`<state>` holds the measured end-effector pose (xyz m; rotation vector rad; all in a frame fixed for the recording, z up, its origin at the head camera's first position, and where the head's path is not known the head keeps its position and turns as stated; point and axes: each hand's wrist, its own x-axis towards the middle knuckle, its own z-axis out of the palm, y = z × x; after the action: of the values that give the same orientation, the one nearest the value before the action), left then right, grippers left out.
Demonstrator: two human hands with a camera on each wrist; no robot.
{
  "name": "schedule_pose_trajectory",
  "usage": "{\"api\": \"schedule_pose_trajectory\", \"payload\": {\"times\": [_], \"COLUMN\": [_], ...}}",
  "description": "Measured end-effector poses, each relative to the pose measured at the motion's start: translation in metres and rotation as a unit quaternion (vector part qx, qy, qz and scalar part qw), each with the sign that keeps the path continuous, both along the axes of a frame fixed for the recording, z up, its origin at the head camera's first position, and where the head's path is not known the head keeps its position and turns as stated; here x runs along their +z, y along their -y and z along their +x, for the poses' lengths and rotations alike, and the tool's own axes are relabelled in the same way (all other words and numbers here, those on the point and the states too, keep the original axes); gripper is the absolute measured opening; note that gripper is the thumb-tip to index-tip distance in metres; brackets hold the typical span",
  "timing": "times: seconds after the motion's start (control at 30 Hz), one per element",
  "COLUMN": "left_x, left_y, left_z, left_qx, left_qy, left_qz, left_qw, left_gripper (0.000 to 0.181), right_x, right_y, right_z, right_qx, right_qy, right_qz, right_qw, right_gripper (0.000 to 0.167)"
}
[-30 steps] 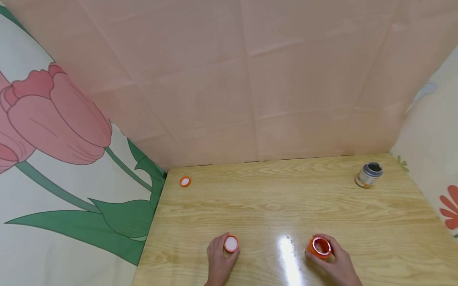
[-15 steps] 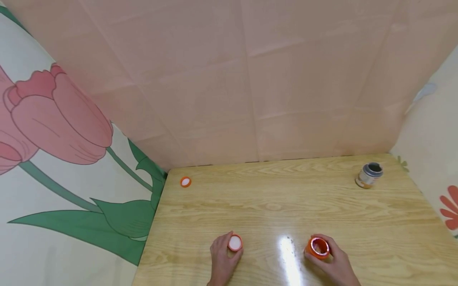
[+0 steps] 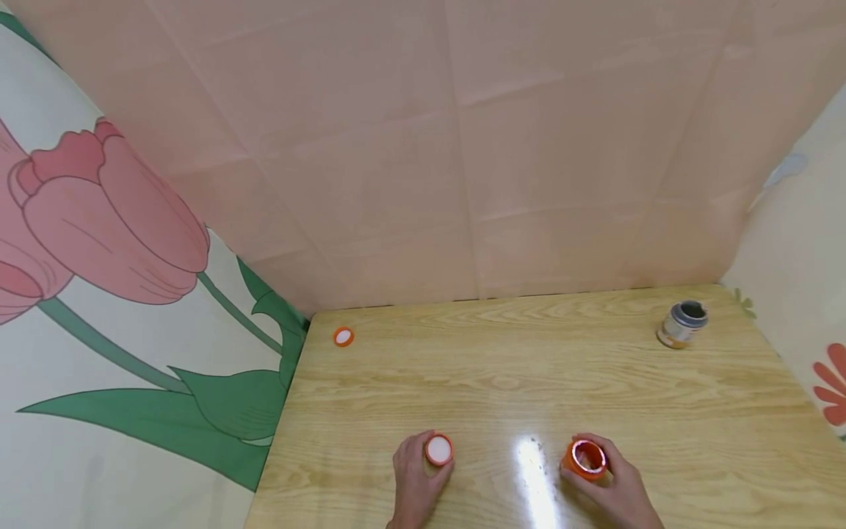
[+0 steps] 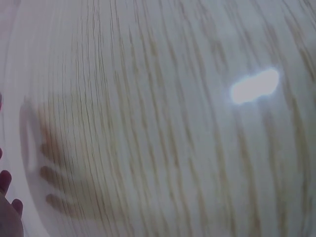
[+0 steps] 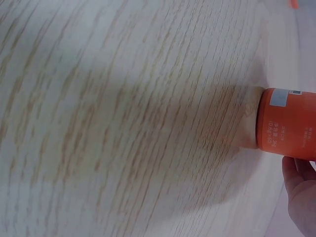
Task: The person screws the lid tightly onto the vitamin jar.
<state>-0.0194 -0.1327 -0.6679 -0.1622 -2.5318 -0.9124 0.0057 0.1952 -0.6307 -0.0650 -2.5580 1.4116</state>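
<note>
Pinching an orange-rimmed white lid [image 3: 439,450] in left fingers [image 3: 418,442], gripping an open orange jar [image 5: 285,126] in right fingers [image 3: 609,447].

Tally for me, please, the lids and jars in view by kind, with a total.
Round orange lids with white faces: 2
Open cylindrical orange jar: 1
Open grey-topped jar with pale body: 1
Total: 4

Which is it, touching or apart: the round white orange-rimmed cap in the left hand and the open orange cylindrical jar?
Apart. The head view shows tabletop between the cap and the jar.
</note>
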Motion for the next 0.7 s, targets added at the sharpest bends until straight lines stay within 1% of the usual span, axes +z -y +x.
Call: {"api": "schedule_pose_trajectory", "payload": {"times": [0.1, 0.27, 0.53, 0.7], "left_x": [-0.004, -0.002, 0.003, 0.002], "left_y": [0.000, -0.004, -0.009, -0.011], "left_z": [-0.001, -0.001, -0.002, -0.001], "left_qx": [-0.006, -0.013, -0.030, -0.031], "left_qy": [-0.020, -0.006, -0.025, -0.032], "left_qz": [-0.006, -0.006, -0.020, -0.025], "left_qw": [0.9998, 0.9999, 0.9990, 0.9987], "left_gripper": [0.064, 0.064, 0.066, 0.067], "right_x": [0.000, 0.001, -0.002, -0.004], "right_y": [0.000, 0.000, -0.001, 0.000], "right_z": [0.000, 0.001, 0.000, 0.000], "right_qx": [-0.002, -0.003, -0.001, 0.003], "right_qy": [0.005, 0.010, 0.010, 0.009], "right_qz": [0.001, 0.000, 0.003, 0.002], "right_qw": [1.0000, 0.9999, 0.9999, 1.0000], "right_gripper": [0.061, 0.061, 0.062, 0.062]}}
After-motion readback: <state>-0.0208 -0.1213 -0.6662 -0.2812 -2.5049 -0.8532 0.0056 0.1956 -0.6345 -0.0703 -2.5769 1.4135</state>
